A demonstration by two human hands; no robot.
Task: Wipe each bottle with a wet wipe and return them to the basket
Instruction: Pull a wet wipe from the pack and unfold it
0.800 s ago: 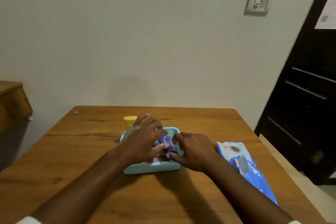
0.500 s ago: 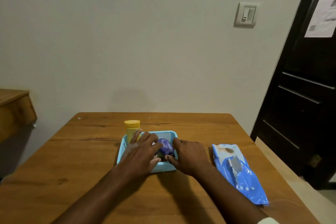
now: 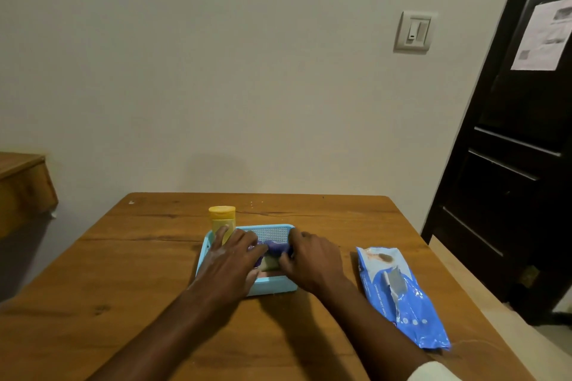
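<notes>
This looks like a room in a home. A plain wooden table (image 3: 154,257) stands against a bare off-white wall (image 3: 216,71), which carries a household light switch (image 3: 414,31) at 2 o'clock. A dark panelled door (image 3: 510,195) with a printed paper sheet (image 3: 544,35) stuck on it fills 3 o'clock. Another piece of wooden furniture (image 3: 21,182) juts in at 9 o'clock.

Your basket (image 3: 269,286) sits mid-table (image 3: 123,257); one bottle (image 3: 221,218) stands at its far-left corner, another bottle (image 3: 275,248) lies inside between your hands. The wipes pack (image 3: 399,294) lies right of the basket, apart.
</notes>
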